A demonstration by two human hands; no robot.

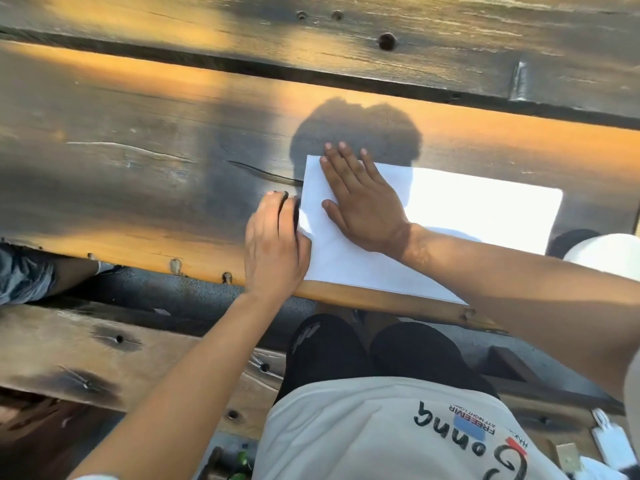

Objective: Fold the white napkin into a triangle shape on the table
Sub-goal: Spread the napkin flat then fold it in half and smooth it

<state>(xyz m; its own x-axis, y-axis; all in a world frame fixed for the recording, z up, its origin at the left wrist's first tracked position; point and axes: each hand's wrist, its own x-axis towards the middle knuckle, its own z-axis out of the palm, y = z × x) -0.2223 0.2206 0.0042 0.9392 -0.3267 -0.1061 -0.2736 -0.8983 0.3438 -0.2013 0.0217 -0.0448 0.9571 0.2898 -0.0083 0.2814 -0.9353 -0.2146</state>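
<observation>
The white napkin (467, 213) lies flat on the wooden table (138, 140), close to the near edge; its right part is in bright sun. My right hand (360, 202) lies palm down on the napkin's left part with its fingers straight and spread, pressing it onto the table. My left hand (273, 244) is at the napkin's left edge with its fingers curled beside that edge. Its thumb side overlaps the paper where a small fold rises. Faint crease lines run across the napkin below my right hand.
The table is made of dark, worn planks with a gap (311, 74) between them farther back. A bench plank (86, 348) runs below the table's near edge. A white rounded object (606, 254) sits at the right edge. My knees are under the table.
</observation>
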